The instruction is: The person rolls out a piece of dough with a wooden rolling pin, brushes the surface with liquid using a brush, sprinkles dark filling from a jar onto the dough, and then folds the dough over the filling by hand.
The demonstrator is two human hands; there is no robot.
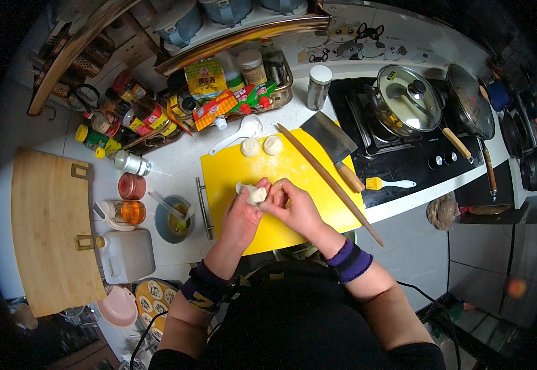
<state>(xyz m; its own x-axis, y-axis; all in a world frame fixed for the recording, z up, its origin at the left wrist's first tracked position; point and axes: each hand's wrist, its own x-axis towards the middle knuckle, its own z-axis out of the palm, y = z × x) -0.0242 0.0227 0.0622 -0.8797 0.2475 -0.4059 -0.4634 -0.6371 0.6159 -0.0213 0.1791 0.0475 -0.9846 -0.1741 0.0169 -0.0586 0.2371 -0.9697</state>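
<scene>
A piece of pale dough [255,194] lies in my left hand [242,217], held between thumb and fingers. My right hand [294,206] pinches the dough's right edge with thumb and fingertips. Both hands are over a yellow cutting mat [231,171] dusted with flour. Two round dough balls [250,147] sit side by side at the mat's far edge, next to a white spoon [236,136] with white powder in its bowl. A wooden rolling pin [330,181] lies slantwise across the mat's right side, and a cleaver [330,138] with a wooden handle rests to its right.
Right of the mat, a silicone brush [388,183] and a lidded pot [407,101] are on the black stove [356,92]. To the left stand a grey-blue bowl [172,234] with utensils, a plastic jug [129,255] and an oil jar [130,212]. Sauce bottles and packets fill racks behind.
</scene>
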